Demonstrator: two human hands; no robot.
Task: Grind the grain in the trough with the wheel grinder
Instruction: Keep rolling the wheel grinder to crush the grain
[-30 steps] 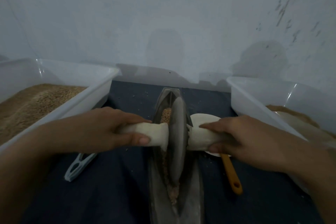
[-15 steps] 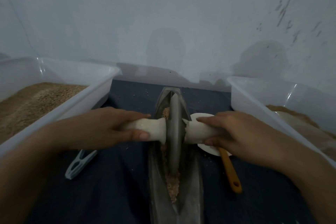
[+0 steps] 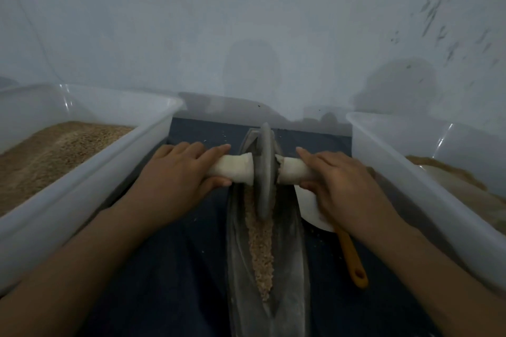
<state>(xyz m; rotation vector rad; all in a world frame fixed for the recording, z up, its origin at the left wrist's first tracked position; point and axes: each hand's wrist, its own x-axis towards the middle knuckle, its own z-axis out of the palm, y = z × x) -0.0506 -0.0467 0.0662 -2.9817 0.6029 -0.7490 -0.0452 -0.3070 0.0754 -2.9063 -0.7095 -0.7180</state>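
Observation:
A long grey boat-shaped trough [image 3: 293,254] lies on the dark cloth, running away from me. A strip of tan crushed grain [image 3: 261,243] fills its groove. The grey wheel grinder [image 3: 265,169] stands on edge in the far part of the trough, with a white-wrapped handle on each side. My left hand [image 3: 178,175] grips the left handle [image 3: 235,168], thumb underneath. My right hand [image 3: 345,180] grips the right handle [image 3: 293,171]. Both forearms reach forward from the bottom corners.
A clear plastic tub [image 3: 90,172] with brown grain stands on the left. A second clear tub [image 3: 427,186] with paler ground meal stands on the right. A white scoop with an orange handle [image 3: 353,260] lies between trough and right tub. A pale wall rises close behind.
The wheel has rolled away from me, from the middle of the trough to its far end, and both hands went forward with it. More crushed grain now shows in the near groove.

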